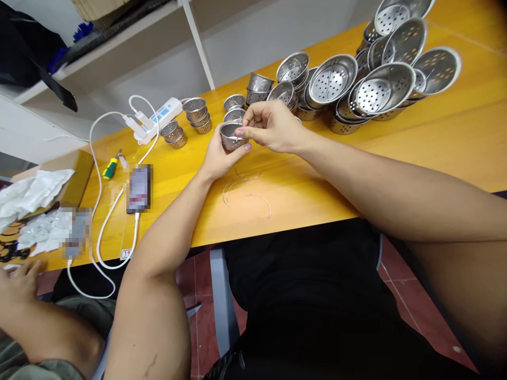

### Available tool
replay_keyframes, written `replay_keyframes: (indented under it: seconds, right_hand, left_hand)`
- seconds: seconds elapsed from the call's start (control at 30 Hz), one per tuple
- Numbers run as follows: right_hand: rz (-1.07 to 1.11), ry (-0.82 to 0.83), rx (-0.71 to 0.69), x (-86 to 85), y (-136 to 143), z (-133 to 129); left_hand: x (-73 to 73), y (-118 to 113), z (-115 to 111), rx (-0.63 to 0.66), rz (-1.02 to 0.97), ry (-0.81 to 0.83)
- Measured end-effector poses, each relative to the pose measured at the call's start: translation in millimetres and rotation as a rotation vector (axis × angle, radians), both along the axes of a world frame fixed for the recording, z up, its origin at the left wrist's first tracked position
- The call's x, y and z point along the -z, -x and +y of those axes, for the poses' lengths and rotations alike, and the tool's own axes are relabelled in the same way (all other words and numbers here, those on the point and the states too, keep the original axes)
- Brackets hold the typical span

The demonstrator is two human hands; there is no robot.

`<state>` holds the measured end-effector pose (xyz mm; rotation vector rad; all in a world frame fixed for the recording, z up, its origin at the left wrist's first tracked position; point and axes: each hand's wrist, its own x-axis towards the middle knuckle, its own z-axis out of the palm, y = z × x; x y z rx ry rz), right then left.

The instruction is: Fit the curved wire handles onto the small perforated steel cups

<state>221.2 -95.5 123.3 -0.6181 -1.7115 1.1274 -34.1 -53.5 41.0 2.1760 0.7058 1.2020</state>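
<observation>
A small metal cup with punched holes (233,141) sits in my left hand (219,155), whose fingers and thumb wrap its side. Over the cup's rim, my right hand (269,125) is closed in a pinch on what looks like a thin metal wire, mostly hidden by the fingertips. Several curved loose wires (259,198) lie on the yellow table (301,195) just in front of the hands. Close behind the held cup stand more small perforated cups (234,101), partly covered by my right hand.
Large stacks of perforated cups (384,89) fill the right back. Smaller stacks (197,113) stand near a white power strip (162,119). White cables, a phone (139,189), a green-yellow screwdriver (111,168) and plastic bags (39,190) lie leftward. Another person's hand (19,279) rests at lower left.
</observation>
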Motion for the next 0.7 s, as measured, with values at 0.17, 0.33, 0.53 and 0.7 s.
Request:
replay_keyframes:
  seconds: [0.17,0.33,0.53,0.7]
  right_hand:
    - [-0.031,0.006,0.009,-1.7,-1.2,-0.2]
    - [-0.043,0.002,0.003,-6.1,-3.4,-5.1]
    - [-0.111,-0.135,0.127,0.1,-7.0,-9.8]
    - [-0.273,-0.305,0.234,6.9,-14.5,-10.5]
  left_hand:
    - [-4.5,-0.2,-4.5,-0.024,0.035,-0.006]
    - [-6.3,-0.4,-7.9,-0.037,0.058,0.010]
    - [-1.3,3.8,-0.5,-0.047,0.022,0.012]
    - [1.2,8.7,6.8,-0.084,-0.026,0.014]
